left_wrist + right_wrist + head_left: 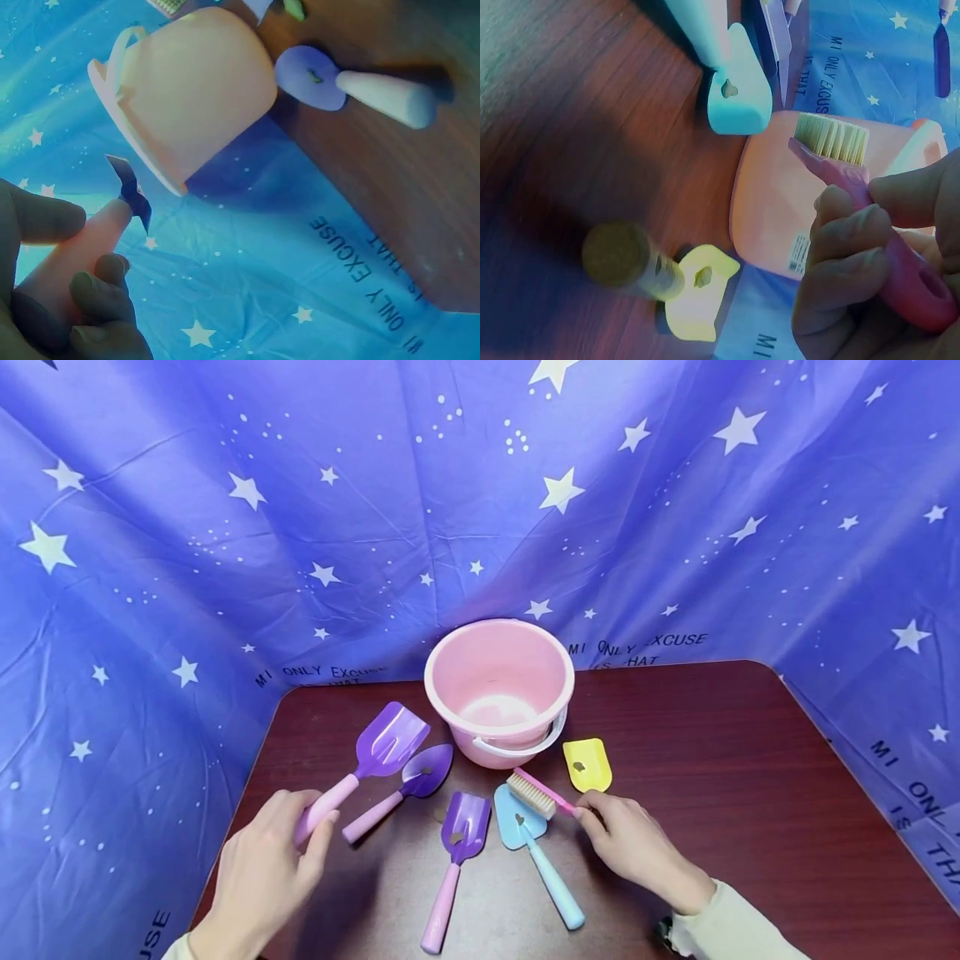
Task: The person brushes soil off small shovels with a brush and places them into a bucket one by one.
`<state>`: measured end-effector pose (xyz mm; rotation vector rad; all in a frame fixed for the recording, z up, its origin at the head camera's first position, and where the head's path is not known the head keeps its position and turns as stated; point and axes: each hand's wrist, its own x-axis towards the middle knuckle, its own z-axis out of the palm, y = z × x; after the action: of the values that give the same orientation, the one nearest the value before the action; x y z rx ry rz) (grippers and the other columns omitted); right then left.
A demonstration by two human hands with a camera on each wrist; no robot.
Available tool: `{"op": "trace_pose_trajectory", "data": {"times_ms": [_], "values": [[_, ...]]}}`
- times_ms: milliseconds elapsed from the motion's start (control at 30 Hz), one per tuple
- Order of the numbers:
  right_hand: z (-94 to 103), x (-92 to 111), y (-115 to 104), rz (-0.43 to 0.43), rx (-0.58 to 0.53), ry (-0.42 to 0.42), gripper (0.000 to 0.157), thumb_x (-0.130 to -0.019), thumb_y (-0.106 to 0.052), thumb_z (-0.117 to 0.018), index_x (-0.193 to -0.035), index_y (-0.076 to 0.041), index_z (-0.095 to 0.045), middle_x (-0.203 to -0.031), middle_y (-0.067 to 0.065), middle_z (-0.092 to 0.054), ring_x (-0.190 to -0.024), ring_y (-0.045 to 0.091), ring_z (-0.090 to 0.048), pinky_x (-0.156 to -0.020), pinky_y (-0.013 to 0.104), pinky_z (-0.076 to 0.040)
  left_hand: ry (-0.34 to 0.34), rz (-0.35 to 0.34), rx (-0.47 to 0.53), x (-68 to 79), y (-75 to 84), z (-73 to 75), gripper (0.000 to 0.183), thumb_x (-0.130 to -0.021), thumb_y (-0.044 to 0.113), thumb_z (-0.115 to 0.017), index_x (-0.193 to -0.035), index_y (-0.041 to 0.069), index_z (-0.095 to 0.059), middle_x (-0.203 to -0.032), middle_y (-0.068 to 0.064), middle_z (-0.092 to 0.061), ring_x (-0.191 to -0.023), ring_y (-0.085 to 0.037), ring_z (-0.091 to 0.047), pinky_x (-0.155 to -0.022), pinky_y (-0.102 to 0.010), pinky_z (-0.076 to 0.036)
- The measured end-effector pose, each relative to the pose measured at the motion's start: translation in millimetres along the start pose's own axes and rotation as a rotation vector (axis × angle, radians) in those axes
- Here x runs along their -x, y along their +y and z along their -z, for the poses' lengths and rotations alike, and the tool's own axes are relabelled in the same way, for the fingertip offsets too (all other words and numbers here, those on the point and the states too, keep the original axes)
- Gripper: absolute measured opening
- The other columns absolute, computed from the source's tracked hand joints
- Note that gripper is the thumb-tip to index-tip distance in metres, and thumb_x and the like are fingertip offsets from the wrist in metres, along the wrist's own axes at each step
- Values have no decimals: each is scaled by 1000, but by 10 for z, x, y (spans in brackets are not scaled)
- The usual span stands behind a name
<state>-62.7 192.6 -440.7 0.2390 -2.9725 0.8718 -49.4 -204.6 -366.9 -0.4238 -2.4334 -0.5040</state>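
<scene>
My left hand (270, 852) grips the pink handle of a purple toy shovel (390, 739), raised left of the pink bucket (498, 739). In the left wrist view its handle (82, 244) lies between thumb and curled fingers, and the blade shows nearly edge-on. My right hand (637, 843) holds a pink brush (534, 793) by its handle, pale bristles showing. From the head, the brush overlaps the blade of a light blue shovel (551, 877). In the right wrist view the brush's bristles (832, 139) appear in front of the bucket.
A purple pointed trowel (427, 770) and a purple shovel (465, 827), both pink-handled, lie on the dark wooden table (750, 760). Beside the right hand lies a yellow shovel (588, 764), its handle hidden from the head. A blue starry curtain (420, 485) surrounds the table.
</scene>
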Motion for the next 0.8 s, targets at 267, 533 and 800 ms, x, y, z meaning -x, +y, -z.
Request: {"op": "trace_pose_trajectory", "data": {"times_ms": [267, 533, 800], "values": [[50, 81, 57, -29, 33, 35, 8, -89, -14, -65, -87, -22, -66, -64, -14, -48, -57, 5, -43, -54, 28, -37, 13, -62, 29, -208, 42, -51, 20, -77, 20, -70, -94, 10, -64, -71, 6, -47, -52, -8, -42, -41, -29, -33], [105, 140, 120, -32, 44, 47, 6, -90, -17, -64, -86, -22, -65, -61, -13, -42, -54, 6, -39, -49, 27, -32, 17, -107, 51, -436, 112, -161, 18, -78, 19, -70, -93, 10, -65, -71, 5, -47, -54, -7, -42, -43, -30, -35], [134, 191, 174, -46, 23, 49, 8, -91, -17, -63, -90, -24, -65, -59, -19, -46, -54, 1, -44, -54, 27, -37, -27, -92, 88, -590, 172, -347, 15, -80, 19, -70, -90, 9, -66, -70, 5, -47, -57, -9, -43, -46, -32, -37]]}}
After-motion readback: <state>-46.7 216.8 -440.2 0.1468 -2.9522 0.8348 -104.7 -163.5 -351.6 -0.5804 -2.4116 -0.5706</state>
